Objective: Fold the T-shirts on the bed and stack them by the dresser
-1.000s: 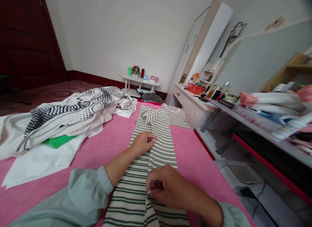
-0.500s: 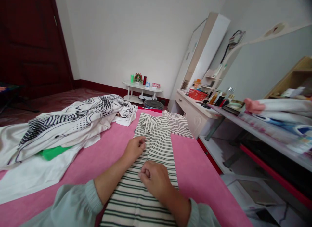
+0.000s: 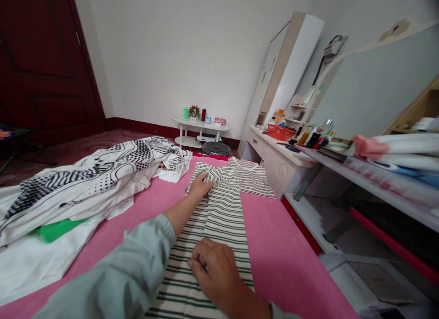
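Far off to the left of the striped shirt (image 3: 224, 214), there's the dark red door (image 3: 51, 72). Closer in, left of the shirt, a heap of black-and-white patterned cloth (image 3: 126, 166) sprawls over white fabric (image 3: 44, 273), with a patch of green cloth (image 3: 61, 229) peeking out!

And here's the shirt itself, centre stage, laid lengthwise on the pink bedspread (image 3: 281, 250), its collar and one short sleeve at the far right end. The left hand (image 3: 199, 188) is right up at the shirt's far left part, on the bunched striped folds, fingers curled; whether they pinch any fabric, I can't tell. Beyond the shirt's far end stands the white side table (image 3: 197, 123), carrying a green cup (image 3: 185, 112) and a small plant (image 3: 194, 110).

Down to the right hand (image 3: 217, 268), over the near half of the shirt: fingers folded in, thumb close to them, a loose fist, and any cloth inside is hidden from view.

Right of the shirt's far end, the pale dresser (image 3: 262, 145) bears a red basket (image 3: 279, 132); farthest right of the shirt, folded cloths (image 3: 408, 147) lie stacked on a long table.
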`<state>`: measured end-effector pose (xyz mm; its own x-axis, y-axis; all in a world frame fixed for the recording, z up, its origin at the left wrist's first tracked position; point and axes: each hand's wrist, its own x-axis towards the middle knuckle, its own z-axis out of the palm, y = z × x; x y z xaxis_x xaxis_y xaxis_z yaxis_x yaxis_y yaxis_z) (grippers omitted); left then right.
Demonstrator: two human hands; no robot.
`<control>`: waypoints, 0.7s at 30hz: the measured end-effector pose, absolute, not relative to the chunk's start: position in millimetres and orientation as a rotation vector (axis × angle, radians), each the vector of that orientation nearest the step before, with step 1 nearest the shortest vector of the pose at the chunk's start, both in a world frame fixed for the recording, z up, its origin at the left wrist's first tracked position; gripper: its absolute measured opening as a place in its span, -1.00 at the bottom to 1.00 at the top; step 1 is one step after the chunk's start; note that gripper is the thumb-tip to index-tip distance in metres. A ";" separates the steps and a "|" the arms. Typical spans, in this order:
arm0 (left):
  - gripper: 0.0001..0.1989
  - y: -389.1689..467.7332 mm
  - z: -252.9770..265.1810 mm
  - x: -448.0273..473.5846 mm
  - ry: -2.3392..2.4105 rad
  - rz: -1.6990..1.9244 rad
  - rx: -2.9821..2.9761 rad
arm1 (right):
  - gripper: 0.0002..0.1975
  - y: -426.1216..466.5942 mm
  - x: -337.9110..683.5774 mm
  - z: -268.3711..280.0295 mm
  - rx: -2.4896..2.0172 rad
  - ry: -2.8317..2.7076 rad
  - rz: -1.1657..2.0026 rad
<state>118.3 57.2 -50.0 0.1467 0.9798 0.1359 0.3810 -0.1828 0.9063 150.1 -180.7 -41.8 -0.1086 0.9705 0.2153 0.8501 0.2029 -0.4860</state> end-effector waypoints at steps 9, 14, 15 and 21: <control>-0.01 74.0 -38.4 139.8 1.681 1.069 1.627 | -0.94 -178.9 150.9 -43.9 -1.691 -1.980 0.360; -0.21 84.4 -43.0 132.7 1.716 1.117 1.579 | -0.95 -178.1 151.9 -44.6 -1.682 -1.992 0.372; -0.23 87.4 -44.7 130.3 1.708 1.122 1.557 | -0.95 -178.1 151.7 -44.1 -1.682 -1.988 0.378; -0.36 100.5 -49.8 119.4 1.624 1.169 1.439 | -0.96 -177.9 150.6 -40.9 -1.699 -1.960 0.410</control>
<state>119.4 100.5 -49.8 -0.1729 0.9817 0.0799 0.3870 -0.0069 0.9220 150.6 -177.9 -40.9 -0.0869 0.9800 0.1791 0.8261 0.1714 -0.5369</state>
